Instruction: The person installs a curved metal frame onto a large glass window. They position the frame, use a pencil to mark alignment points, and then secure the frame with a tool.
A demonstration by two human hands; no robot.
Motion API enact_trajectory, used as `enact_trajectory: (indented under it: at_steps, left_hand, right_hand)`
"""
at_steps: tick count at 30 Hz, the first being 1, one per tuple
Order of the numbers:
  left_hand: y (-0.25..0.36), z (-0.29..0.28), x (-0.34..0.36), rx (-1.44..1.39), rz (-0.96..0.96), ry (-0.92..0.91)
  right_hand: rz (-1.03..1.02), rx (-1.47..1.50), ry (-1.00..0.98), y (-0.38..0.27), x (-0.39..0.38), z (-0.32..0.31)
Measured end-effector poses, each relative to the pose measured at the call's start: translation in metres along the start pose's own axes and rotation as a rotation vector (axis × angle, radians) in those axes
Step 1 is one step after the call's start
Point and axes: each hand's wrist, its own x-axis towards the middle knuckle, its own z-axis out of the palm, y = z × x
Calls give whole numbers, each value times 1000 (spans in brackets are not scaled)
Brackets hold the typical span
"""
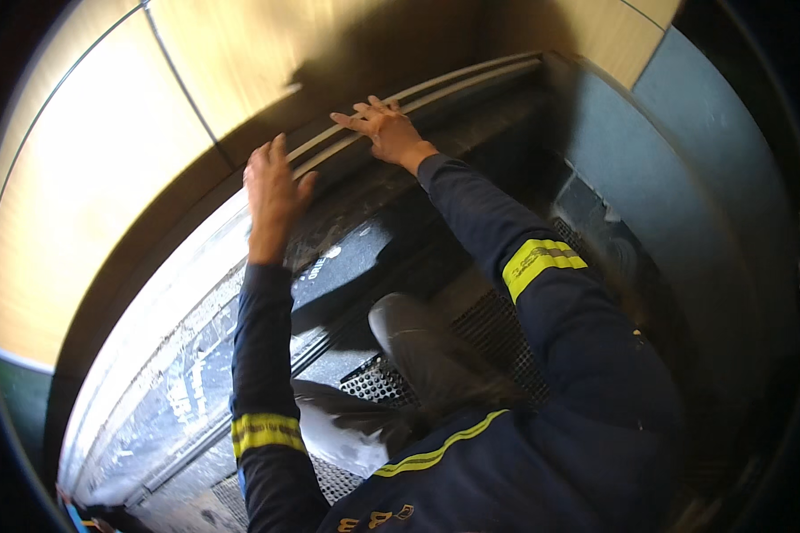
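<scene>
Two long, pale, narrow strips (458,82) run side by side along the foot of the wood-look wall. My right hand (389,133) lies over them with its fingers spread, touching or just above them; I cannot tell which. My left hand (274,200) is at their left part, fingers stretched up and thumb held apart. It is beside the strips and the bright edge of the dark, scuffed ledge (178,382). Neither hand is wrapped round anything.
Wood-look panels (107,204) with dark seams rise ahead, and blue-grey panels (631,151) stand at the right. Black perforated matting (498,342) lies under my legs. My boot (400,315) is close to the ledge. Deep shadow covers the right corner.
</scene>
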Motion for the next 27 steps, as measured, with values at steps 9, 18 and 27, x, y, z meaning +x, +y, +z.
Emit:
enact_trajectory:
  at_steps: [9,18,27]
  left_hand:
    - [44,82,29,404,277,-72]
    - [31,94,22,389,168,-107]
    - [41,94,24,509,200,-148]
  right_hand:
    - [52,-14,116,25,-14,27]
    - [-176,37,-82,208,-23,-19]
    - [-365,178,-101,375,-31,21]
